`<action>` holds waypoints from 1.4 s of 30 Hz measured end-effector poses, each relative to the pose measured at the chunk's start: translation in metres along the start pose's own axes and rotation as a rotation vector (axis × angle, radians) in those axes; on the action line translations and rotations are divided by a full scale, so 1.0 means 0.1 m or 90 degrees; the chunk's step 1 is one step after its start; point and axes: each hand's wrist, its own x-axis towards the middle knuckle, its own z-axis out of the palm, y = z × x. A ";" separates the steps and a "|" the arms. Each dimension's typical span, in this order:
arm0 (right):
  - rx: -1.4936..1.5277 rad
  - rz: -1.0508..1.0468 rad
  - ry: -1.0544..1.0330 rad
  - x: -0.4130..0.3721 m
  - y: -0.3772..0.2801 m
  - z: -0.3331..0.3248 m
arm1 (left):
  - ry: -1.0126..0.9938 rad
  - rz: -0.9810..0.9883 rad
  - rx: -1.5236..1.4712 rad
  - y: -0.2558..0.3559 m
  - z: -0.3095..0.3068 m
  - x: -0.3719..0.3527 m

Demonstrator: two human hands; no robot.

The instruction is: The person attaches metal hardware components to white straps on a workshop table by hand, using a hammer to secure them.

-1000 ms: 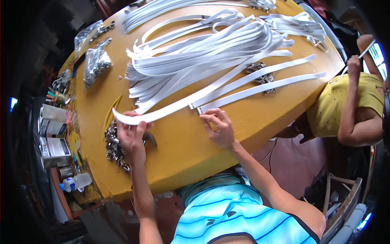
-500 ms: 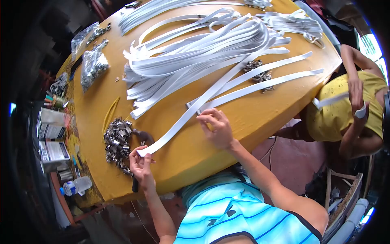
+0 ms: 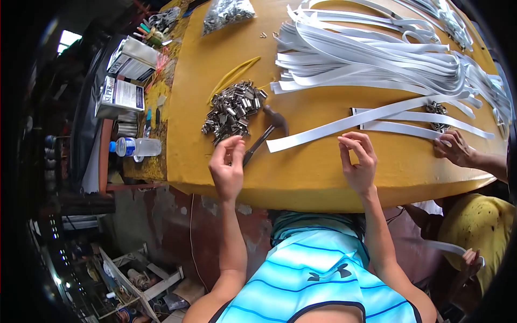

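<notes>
Yellow tabletop (image 3: 301, 175) beneath, left hand (image 3: 226, 171) and right hand (image 3: 360, 164) curl inward, grip contents unclear.

Pretty decent light on the yellow tabletop (image 3: 312, 180) tbh, mostly even, with only soft shadows being cast. The white straps (image 3: 371, 51) and pale blue shirt (image 3: 318, 264) are being pushed close to washed out. Glare is being thrown by a small bright patch (image 3: 68, 41) at upper left. Edges are being bent fisheye-style, corners are being swallowed by black, and lower-left background detail is being lost in murky softness.
</notes>
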 end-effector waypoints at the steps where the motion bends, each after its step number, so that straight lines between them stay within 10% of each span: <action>1: 0.004 -0.002 -0.003 0.01 -0.02 0.02 | 0.002 0.027 0.097 -0.09 -0.07 0.09; 7: 0.050 -0.018 -0.039 0.00 -0.13 0.10 | -0.042 0.116 0.483 -0.28 -0.05 0.28; 27: 0.126 -0.048 -0.128 0.05 -0.50 0.26 | -0.014 0.194 0.472 -0.32 0.07 0.22; 42: 0.444 0.242 -0.287 0.21 -0.70 0.26 | -0.264 -0.192 -0.376 0.37 0.36 -0.37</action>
